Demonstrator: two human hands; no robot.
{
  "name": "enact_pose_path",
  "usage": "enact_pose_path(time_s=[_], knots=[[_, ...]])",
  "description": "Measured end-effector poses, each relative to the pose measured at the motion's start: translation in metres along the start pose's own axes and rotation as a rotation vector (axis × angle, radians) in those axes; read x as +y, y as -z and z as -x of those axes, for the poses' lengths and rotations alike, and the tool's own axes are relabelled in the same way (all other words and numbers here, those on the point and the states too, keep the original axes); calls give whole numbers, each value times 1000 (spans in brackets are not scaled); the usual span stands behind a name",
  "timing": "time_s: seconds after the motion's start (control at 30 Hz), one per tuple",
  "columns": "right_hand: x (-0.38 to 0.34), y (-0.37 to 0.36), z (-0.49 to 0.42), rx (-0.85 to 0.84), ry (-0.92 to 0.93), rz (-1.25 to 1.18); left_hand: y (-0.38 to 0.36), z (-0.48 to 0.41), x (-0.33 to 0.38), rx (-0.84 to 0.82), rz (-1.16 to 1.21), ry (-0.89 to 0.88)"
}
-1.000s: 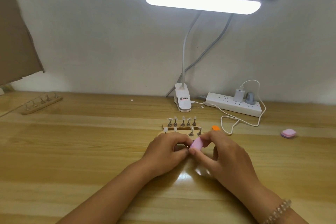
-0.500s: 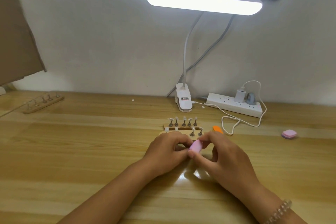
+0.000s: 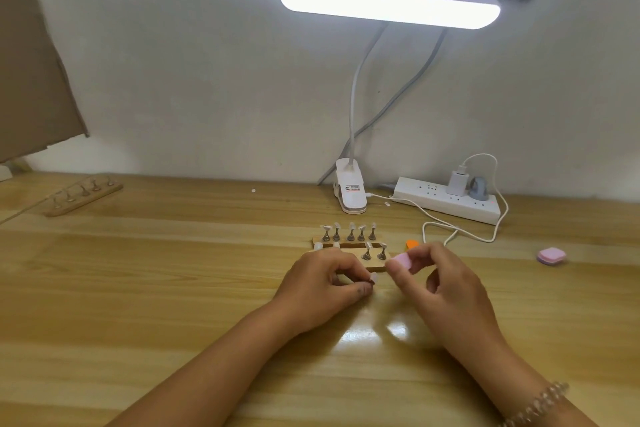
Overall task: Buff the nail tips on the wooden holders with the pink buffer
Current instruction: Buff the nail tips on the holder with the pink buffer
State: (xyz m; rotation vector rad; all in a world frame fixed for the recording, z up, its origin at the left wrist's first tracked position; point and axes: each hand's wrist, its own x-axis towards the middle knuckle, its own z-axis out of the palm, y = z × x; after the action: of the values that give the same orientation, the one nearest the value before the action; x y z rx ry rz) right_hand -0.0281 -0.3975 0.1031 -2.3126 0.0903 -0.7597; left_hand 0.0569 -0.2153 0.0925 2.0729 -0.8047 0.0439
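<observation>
Two wooden holders (image 3: 375, 266) lie side by side at the table's middle, with several small metal stands carrying pale nail tips (image 3: 352, 227). My left hand (image 3: 323, 282) partly covers the nearer holder and pinches one nail tip on its stand (image 3: 373, 277) between thumb and fingers. My right hand (image 3: 441, 282) holds the pink buffer (image 3: 401, 259) in its fingertips, a short gap to the right of that tip and apart from it.
A clip lamp (image 3: 349, 196) and a white power strip (image 3: 450, 203) with a looping cable stand behind the holders. An orange piece (image 3: 410, 243) lies beside them. A pink square pad (image 3: 551, 256) lies far right. Another wooden holder (image 3: 83, 199) lies far left.
The hands were pressed together with the buffer on the nail tip. Now they have drawn apart: the right hand moved right with the buffer, and the pinched nail tip shows.
</observation>
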Motion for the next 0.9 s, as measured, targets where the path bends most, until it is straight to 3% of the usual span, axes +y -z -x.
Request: enact_pose_path(time_s=[0.13,0.23,0.37,0.5,0.67,0.8,0.9], knots=[[-7,-4,6,-146,93,119,1,0,1,2,3,9],[-5,-3,1,-98,53,133,1,1,2,-5,-1,2],[-10,-3,8,-142,183,165,3,2,3,-26,0,-1],[-7,-2,1,-120,87,141,3,3,4,-28,11,-26],[-12,-3,10,-173,190,138,3,3,2,-37,24,-16],[-7,-2,1,-120,88,159,3,2,4,-37,37,-24],[-10,-4,8,-141,213,186,3,3,3,-40,45,-14]])
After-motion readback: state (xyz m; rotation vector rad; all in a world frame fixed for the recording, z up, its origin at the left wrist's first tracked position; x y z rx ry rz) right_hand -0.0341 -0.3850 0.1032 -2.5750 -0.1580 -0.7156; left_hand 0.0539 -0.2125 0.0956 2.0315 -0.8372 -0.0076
